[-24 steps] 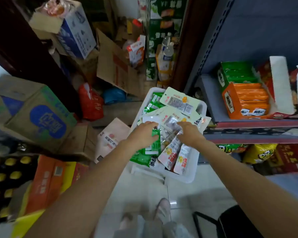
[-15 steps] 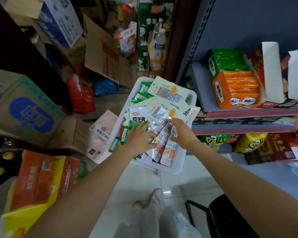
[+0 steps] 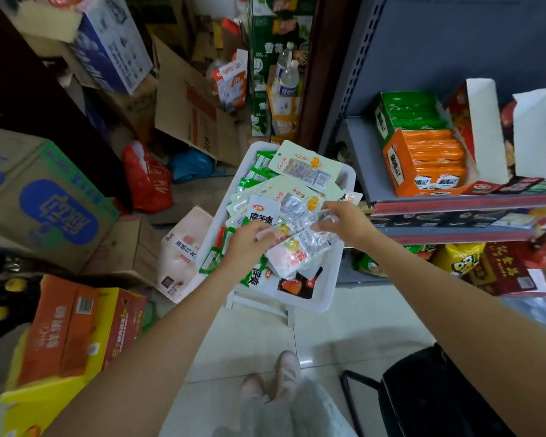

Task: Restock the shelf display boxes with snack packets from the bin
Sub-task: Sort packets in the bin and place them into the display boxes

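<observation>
Over the white bin [image 3: 338, 187] on the floor beside the shelf [image 3: 454, 203], the left hand [image 3: 245, 247] and right hand [image 3: 344, 225] each pinch a clutch of pale snack packets [image 3: 297, 247] in curled fingers, so the gathering step looks to be in hand. The next move likely calls for lifting the bunch clear of the bin's rim and carrying it right and up to the open display boxes [image 3: 429, 162]. The shelf's front edge juts close by the right hand, and cartons [image 3: 44, 200] crowd the left, leaving open room mainly straight above the bin.
</observation>
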